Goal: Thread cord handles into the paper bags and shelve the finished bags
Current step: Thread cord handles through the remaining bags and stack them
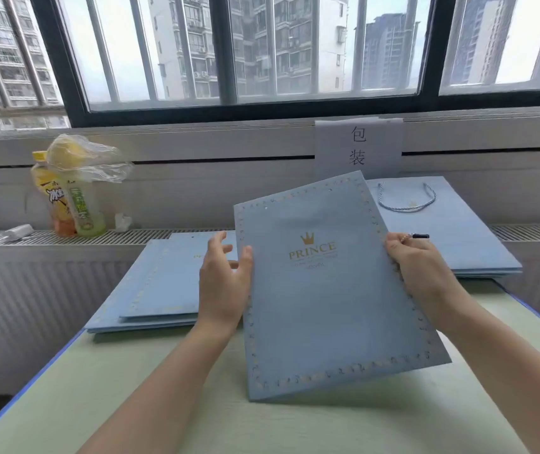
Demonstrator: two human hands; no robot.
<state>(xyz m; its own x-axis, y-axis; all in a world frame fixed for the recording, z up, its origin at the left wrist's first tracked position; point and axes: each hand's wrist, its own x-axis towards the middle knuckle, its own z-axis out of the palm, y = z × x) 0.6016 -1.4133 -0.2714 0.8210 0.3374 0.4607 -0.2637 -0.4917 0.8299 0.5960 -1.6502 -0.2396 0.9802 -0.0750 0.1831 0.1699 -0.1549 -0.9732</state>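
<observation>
Centrally, the left hand (221,283) rests its thumb on the left edge of a flat blue paper bag (331,290) printed "PRINCE", its fingers loosely spread behind that edge, while the right hand (416,267) grips the bag's right edge and also holds a dark-tipped cord end (417,236), the bag tilted with its bottom corner on the pale green table (131,404). Left of centre lies a stack of unthreaded bags (160,286), at right of centre a stack of bags (458,231) topped by one with a cord handle (406,199), and at upper left two drink bottles (72,201) stand on the radiator ledge.
</observation>
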